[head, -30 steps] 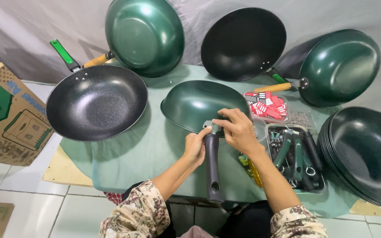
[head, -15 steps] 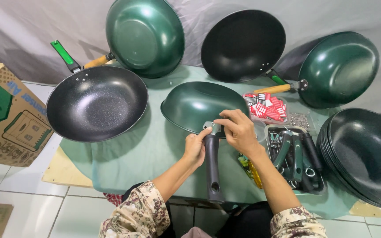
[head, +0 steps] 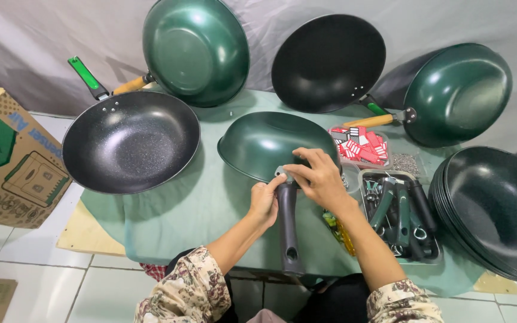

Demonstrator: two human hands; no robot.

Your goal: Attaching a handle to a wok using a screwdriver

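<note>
**Both hands at the joint of an upturned green pan**

I see the left hand [head: 264, 202] curled around the top of the dark handle [head: 288, 230], fingers closed on it just below the metal bracket. The right hand [head: 318, 179] comes in from the right with the wrist bent, its fingertips pinched together on the bracket where the handle meets the green pan [head: 270, 143]. That pan lies upside down in the middle of the table [head: 192, 209], its handle pointing back toward me over the near edge.

To the far left, on the floor, I see a cardboard box [head: 10, 158], brown with green printed panels and a line drawing on its side. Just right of the pan sits a clear tub of small red and white labels [head: 363, 145]. Below it a tray [head: 399, 209] holds loose dark and green handles. A stack of dark pans [head: 498, 209] sits at the right edge.
</note>
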